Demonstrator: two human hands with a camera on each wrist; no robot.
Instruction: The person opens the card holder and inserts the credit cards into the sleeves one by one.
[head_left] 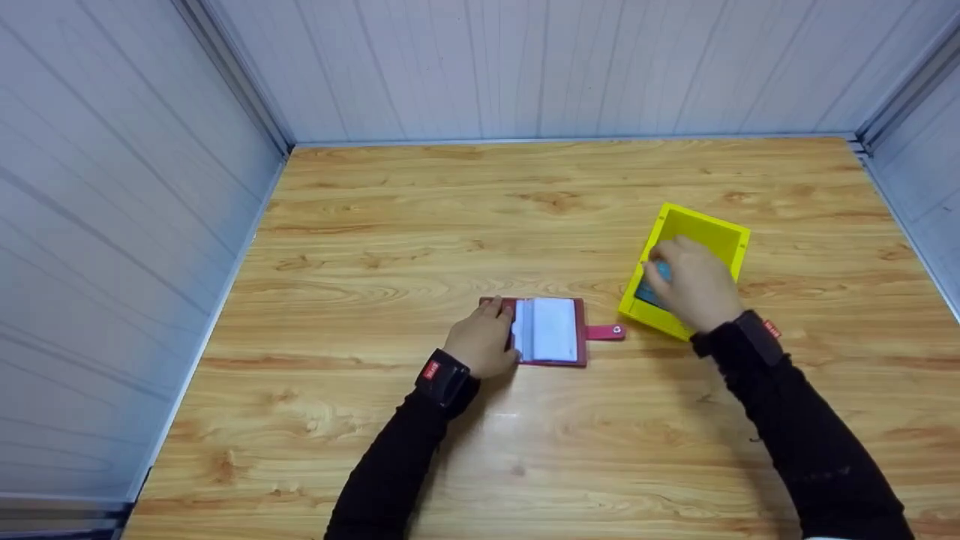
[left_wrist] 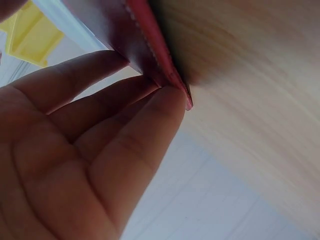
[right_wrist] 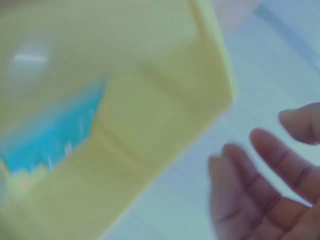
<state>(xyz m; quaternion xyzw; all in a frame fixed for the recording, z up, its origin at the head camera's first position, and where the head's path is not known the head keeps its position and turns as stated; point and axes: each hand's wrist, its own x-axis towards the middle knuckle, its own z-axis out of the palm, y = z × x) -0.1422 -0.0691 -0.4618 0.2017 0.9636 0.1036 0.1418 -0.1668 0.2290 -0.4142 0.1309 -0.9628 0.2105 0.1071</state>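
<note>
An open red card holder (head_left: 581, 330) with pale inner sleeves (head_left: 553, 330) lies on the table, its pink snap strap (head_left: 604, 332) pointing right. My left hand (head_left: 482, 341) rests on its left cover. The left wrist view shows straight fingertips against the red cover (left_wrist: 145, 45) near its edge. Over the yellow box (head_left: 720, 232) is my right hand (head_left: 694, 281), fingers loosely bent. In the right wrist view that hand (right_wrist: 270, 195) has its thumb and fingers apart, with nothing between them. A blue card-like item (right_wrist: 60, 132), blurred, lies inside the box.
The wood-patterned table (head_left: 375, 247) carries the card holder in the middle and the box to its right. White panel walls (head_left: 510, 67) stand behind it and along both sides.
</note>
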